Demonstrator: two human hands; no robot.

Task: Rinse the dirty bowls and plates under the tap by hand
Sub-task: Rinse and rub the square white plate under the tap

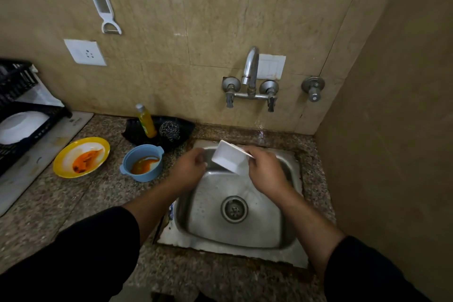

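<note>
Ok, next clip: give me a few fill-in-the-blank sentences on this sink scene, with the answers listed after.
1. The right hand grips a white bowl above the ____.
2. The yellow plate and the blue bowl both hold ____ residue.
3. A white plate lies in the black ____ at the left edge.

Missing words: sink; orange; rack.

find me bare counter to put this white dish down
Bare counter lies on the near side of the yellow plate and blue bowl, left of the sink. Crowded: bottle and scrubber behind the bowl, rack at far left.
</note>
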